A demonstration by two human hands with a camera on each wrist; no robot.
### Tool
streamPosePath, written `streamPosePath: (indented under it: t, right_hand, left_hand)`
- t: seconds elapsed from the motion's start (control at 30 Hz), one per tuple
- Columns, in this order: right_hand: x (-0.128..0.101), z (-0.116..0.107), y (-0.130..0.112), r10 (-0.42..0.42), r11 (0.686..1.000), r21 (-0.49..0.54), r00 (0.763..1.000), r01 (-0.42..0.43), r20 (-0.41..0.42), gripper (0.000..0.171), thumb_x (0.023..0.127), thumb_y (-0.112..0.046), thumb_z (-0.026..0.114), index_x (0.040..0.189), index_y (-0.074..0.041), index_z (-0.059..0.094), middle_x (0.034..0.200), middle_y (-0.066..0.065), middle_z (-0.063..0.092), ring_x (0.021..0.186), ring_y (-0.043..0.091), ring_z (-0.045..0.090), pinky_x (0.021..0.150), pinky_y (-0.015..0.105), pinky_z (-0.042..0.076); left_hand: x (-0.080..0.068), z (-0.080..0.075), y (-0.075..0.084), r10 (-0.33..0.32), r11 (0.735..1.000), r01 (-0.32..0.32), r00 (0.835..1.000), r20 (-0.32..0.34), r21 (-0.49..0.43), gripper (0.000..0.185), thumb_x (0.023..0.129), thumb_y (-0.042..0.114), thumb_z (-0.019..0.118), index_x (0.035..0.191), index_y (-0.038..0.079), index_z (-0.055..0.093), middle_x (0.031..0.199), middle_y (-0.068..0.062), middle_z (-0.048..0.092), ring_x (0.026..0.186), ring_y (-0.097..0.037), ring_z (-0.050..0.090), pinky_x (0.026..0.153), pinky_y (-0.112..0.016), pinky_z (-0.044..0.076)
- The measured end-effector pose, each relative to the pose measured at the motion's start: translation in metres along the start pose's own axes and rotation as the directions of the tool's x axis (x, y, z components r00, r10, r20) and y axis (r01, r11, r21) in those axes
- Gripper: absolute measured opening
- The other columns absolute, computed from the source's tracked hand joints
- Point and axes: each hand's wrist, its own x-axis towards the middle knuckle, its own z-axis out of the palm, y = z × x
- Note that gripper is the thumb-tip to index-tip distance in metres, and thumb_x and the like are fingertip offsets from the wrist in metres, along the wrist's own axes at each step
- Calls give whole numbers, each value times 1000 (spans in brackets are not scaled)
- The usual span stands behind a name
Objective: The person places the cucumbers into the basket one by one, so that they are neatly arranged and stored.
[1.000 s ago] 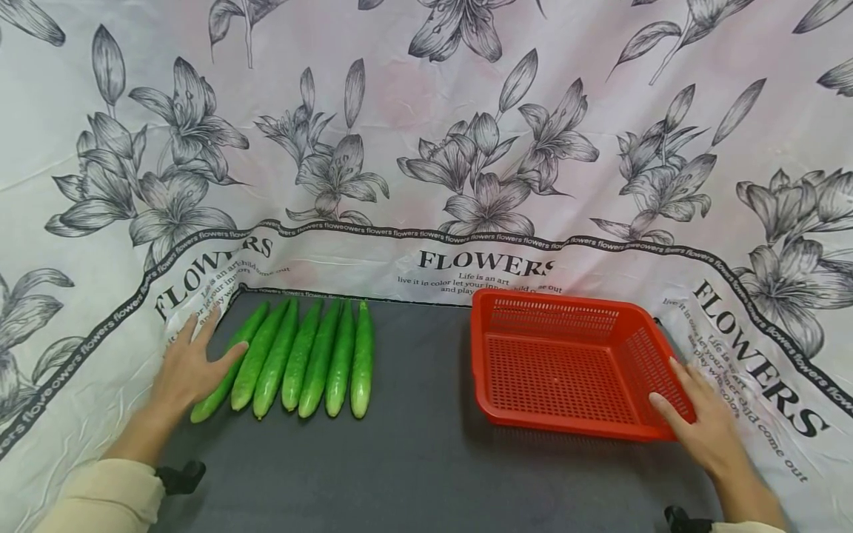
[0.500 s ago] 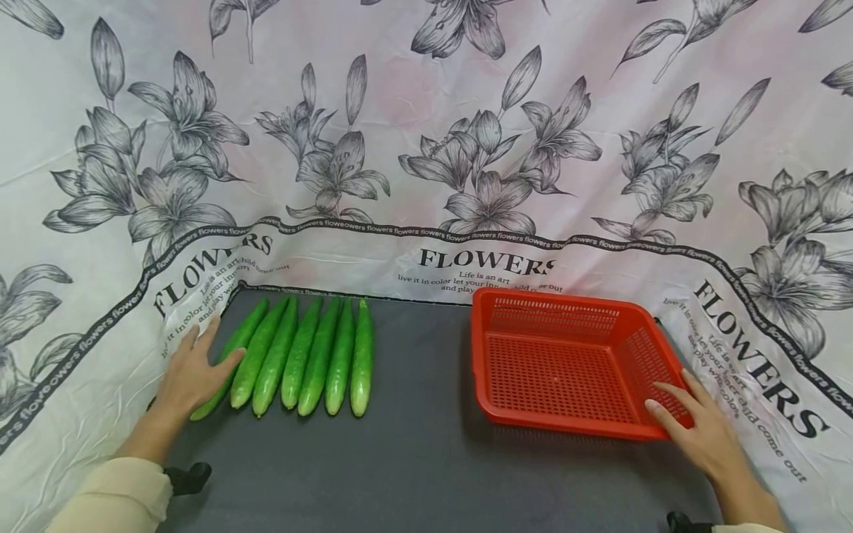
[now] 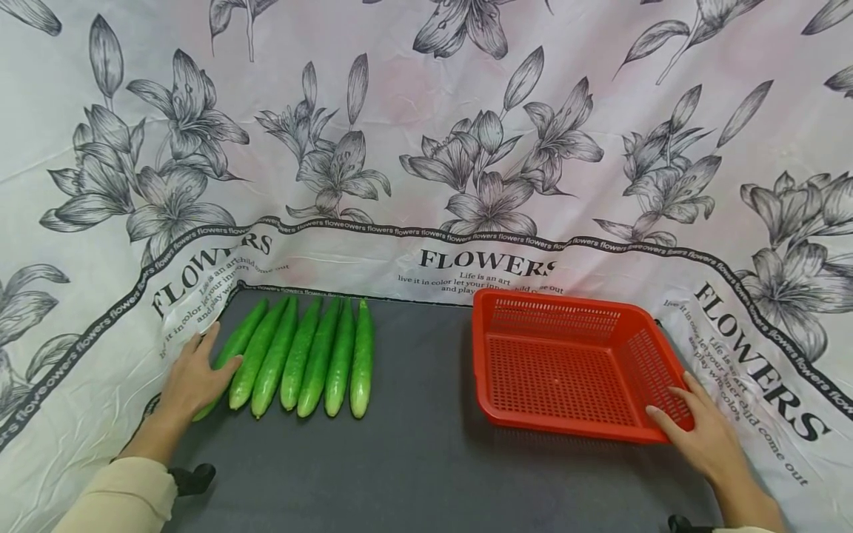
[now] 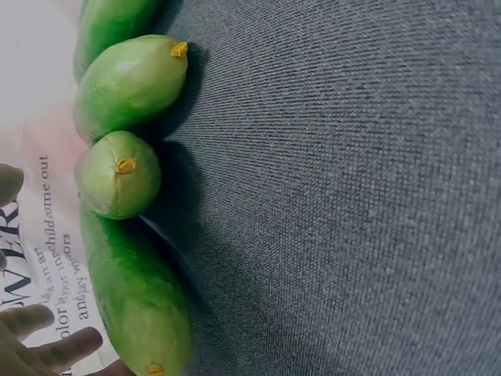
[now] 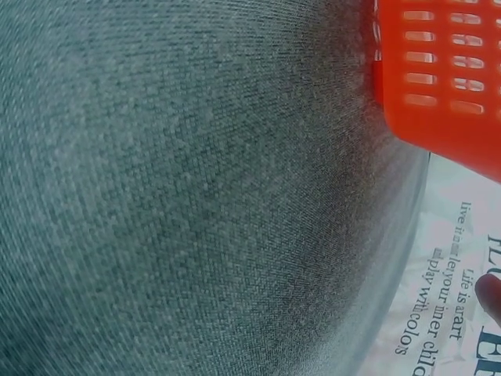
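1. Barely anything moves: our left hand (image 3: 193,379) stays flat, fingers straight, on the outermost cucumber (image 3: 235,348).
2. Our right hand (image 3: 700,429), fingers relaxed, now rests on the basket (image 3: 573,426) corner.

Left hand (image 3: 193,377) hides the leftmost cucumber's (image 3: 236,348) near end — perhaps gripping it.

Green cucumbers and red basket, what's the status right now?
Left hand flat against the outermost long green cucumber. Right hand resting on the empty red perforated plastic basket. Nothing between them.
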Motion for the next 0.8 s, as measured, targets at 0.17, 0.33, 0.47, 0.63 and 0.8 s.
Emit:
streamPosePath:
  t: [0.17, 0.33, 0.47, 0.63, 0.8]
  right_hand:
    - [-1, 0, -1, 4, 1000, -5, 1000, -3, 1, 59, 80, -33, 60, 119, 8, 45, 141, 12, 16, 122, 42, 18, 87, 61, 16]
    - [0, 0, -1, 6, 1000, -12, 1000, -6, 4, 62, 80, -34, 60, 121, 9, 43, 142, 11, 16, 121, 43, 18, 86, 61, 17]
    - [0, 0, -1, 7, 1000, -14, 1000, -7, 8, 62, 79, -34, 60, 121, 10, 42, 141, 12, 16, 121, 43, 18, 86, 61, 17]
    - [0, -1, -2, 13, 1000, -19, 1000, -13, 16, 63, 79, -34, 60, 121, 10, 42, 141, 14, 16, 121, 43, 19, 85, 61, 18]
    - [1, 0, -2, 11, 1000, -23, 1000, -11, 19, 63, 79, -34, 60, 121, 10, 42, 141, 15, 17, 121, 43, 19, 85, 61, 18]
  left_hand:
    - [0, 2, -1, -22, 1000, 22, 1000, 10, -4, 75, 85, 46, 45, 141, 16, 4, 132, -34, 15, 110, -56, 21, 79, -66, 21]
    - [1, 5, -3, -63, 998, 63, 998, 11, -18, 75, 85, 36, 50, 140, 11, 7, 131, -35, 17, 113, -54, 19, 83, -64, 19]
    - [4, 7, -5, -81, 996, 81, 997, 21, -24, 75, 83, 28, 53, 139, 7, 8, 129, -35, 21, 114, -52, 21, 86, -61, 19]
    - [8, 8, -7, -138, 989, 142, 988, 74, -44, 76, 82, 25, 55, 139, 6, 9, 130, -34, 22, 114, -51, 22, 87, -60, 20]
    - [10, 5, -9, -174, 982, 183, 974, 147, -49, 77, 82, 28, 56, 139, 5, 10, 129, -35, 21, 112, -53, 22, 85, -62, 22]
